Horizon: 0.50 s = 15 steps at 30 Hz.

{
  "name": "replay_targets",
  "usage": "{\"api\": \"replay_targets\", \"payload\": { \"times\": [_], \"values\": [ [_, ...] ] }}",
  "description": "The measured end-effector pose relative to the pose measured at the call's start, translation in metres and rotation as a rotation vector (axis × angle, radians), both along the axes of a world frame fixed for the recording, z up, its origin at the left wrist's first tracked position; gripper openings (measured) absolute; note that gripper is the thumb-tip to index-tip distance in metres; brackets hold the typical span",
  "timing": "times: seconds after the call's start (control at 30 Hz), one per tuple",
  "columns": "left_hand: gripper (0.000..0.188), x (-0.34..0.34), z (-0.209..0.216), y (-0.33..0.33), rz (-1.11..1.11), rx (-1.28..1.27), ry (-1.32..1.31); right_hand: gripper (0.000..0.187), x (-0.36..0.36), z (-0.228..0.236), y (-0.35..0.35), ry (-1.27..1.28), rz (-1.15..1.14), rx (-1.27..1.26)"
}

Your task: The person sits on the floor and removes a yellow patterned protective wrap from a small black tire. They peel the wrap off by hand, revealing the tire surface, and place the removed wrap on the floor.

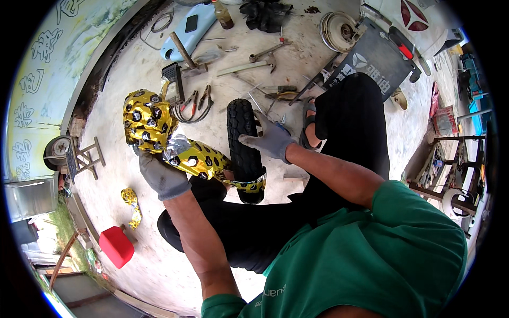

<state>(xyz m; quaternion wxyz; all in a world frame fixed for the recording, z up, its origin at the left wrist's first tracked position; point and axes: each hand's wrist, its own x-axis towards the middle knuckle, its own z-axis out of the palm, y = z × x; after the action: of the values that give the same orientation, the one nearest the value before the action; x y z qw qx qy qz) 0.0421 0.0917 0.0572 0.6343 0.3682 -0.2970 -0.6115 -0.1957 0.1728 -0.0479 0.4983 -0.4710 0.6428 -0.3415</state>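
A black, knobbly-treaded tyre (244,127) stands upright before me, seen edge-on between my legs. My right hand (270,140), in a grey work glove, grips its right side, with the thumb over the tread. My left hand (163,176), gloved likewise, clutches a bunched mass of yellow foil wrapping (148,119) printed with black shapes; the fingertips are hidden beneath it. From there a strip of the foil (204,161) runs right and passes around the tyre's lower part.
Beyond the tyre lie red-handled pliers (204,98), a hammer (183,50) and a wrench (268,50). A light blue panel (193,26) bears a phone. Far right are a wheel hub (339,32) and a grey panel (366,58). At left are a foil scrap (132,206) and a red container (116,246).
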Motion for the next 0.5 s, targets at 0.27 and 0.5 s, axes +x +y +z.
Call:
{"api": "replay_targets", "payload": {
  "times": [0.27, 0.5],
  "values": [
    [0.039, -0.006, 0.023, 0.0, -0.045, -0.134, 0.189, 0.087, -0.001, 0.003, -0.005, 0.355, -0.037, -0.208],
    [0.048, -0.003, 0.058, -0.005, -0.006, -0.155, 0.412, 0.071, 0.024, 0.023, -0.004, 0.618, 0.187, -0.626]
  ]
}}
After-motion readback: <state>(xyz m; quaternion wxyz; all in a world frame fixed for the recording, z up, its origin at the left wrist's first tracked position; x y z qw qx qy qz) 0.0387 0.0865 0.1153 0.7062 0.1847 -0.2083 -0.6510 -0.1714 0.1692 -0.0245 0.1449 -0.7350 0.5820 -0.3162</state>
